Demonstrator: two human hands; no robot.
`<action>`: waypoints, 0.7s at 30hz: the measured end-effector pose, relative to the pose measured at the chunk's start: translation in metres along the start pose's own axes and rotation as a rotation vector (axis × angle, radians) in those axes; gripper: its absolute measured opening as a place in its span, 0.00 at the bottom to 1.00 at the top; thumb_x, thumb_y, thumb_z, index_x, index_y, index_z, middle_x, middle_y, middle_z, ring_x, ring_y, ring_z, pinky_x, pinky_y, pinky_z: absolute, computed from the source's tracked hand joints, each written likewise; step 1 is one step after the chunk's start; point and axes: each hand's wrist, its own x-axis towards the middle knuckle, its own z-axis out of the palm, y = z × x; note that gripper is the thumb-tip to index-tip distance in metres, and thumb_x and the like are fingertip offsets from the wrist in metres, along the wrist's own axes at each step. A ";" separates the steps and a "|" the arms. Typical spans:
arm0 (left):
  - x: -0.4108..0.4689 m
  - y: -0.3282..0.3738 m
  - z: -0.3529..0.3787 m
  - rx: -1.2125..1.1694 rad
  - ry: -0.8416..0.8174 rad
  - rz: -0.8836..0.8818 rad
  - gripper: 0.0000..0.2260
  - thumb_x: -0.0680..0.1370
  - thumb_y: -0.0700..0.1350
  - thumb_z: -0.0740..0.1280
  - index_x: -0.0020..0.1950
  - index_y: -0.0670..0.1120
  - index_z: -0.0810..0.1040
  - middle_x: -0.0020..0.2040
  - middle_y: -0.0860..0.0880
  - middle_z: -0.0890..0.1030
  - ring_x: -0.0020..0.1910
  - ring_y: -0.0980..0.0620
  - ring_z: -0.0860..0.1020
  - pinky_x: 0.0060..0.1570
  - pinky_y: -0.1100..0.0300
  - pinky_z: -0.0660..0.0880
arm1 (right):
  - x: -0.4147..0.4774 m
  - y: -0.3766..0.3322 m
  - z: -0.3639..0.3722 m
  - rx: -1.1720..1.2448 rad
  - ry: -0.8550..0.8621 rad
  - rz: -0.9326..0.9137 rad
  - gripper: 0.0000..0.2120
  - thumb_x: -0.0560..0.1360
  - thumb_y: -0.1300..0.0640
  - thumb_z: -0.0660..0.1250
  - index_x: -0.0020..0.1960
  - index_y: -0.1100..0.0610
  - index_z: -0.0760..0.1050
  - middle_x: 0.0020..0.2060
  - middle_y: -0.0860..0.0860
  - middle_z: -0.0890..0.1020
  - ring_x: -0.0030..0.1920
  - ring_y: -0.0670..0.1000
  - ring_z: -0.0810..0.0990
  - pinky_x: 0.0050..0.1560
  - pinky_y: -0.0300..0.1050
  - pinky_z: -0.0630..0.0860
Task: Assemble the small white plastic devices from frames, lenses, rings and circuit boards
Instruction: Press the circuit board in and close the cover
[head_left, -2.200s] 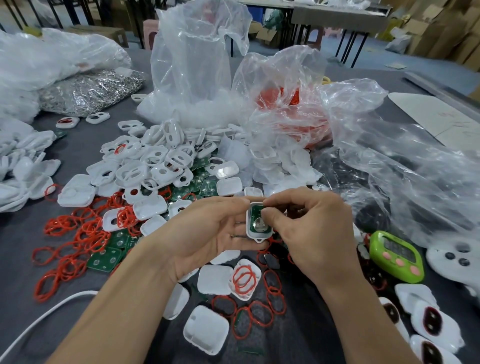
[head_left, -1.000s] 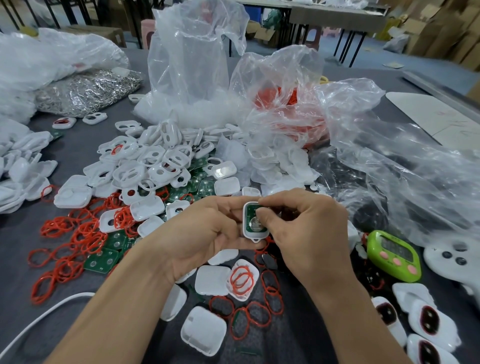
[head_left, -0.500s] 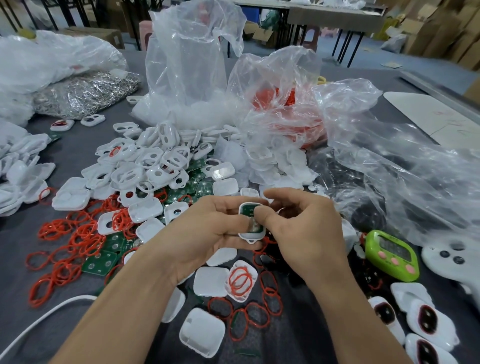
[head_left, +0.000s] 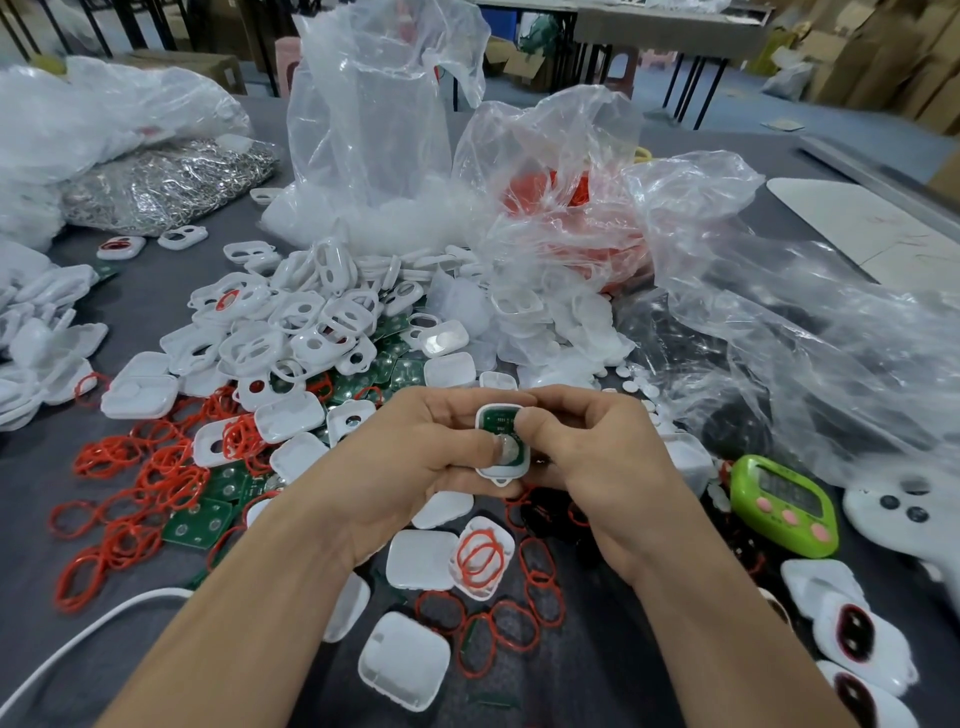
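Between the two hands, above the grey bench (head_left: 156, 301), a small white plastic frame (head_left: 491, 472) is held with its open face toward the camera. Its long axis runs from far to near, and its little loop tab points back at the person. A matte green circuit board (head_left: 496, 420) sits inside it, with a shiny silver disc (head_left: 509, 451) on its nearer half. The left hand (head_left: 415, 457) clasps the frame's left side, thumb tip on the disc. The right hand (head_left: 597, 457) pinches the right side, thumb on the board's edge. Left of the left hand lie thin red rubber rings (head_left: 130, 483). Beyond it is a heap of glossy rounded frames (head_left: 291, 322). Right of the right hand sits a lime-green timer (head_left: 784, 504).
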 end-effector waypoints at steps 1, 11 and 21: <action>0.000 0.000 0.000 -0.002 -0.003 0.002 0.18 0.79 0.27 0.65 0.62 0.43 0.85 0.57 0.34 0.84 0.56 0.37 0.85 0.49 0.54 0.84 | 0.000 0.001 0.001 -0.027 0.017 -0.019 0.07 0.78 0.63 0.72 0.46 0.54 0.87 0.40 0.55 0.88 0.41 0.55 0.88 0.47 0.57 0.86; 0.002 -0.003 -0.001 -0.013 -0.021 0.020 0.18 0.76 0.29 0.66 0.61 0.44 0.85 0.55 0.36 0.85 0.53 0.43 0.85 0.52 0.51 0.84 | 0.000 0.009 0.009 -0.133 0.135 -0.111 0.09 0.67 0.49 0.72 0.46 0.44 0.87 0.36 0.47 0.88 0.37 0.50 0.88 0.43 0.57 0.86; 0.003 -0.001 0.001 -0.065 0.073 -0.017 0.17 0.71 0.35 0.69 0.57 0.45 0.87 0.56 0.35 0.85 0.55 0.37 0.85 0.52 0.49 0.84 | 0.001 0.003 0.001 0.011 -0.011 -0.047 0.10 0.77 0.66 0.71 0.49 0.54 0.87 0.43 0.54 0.89 0.44 0.54 0.89 0.48 0.56 0.86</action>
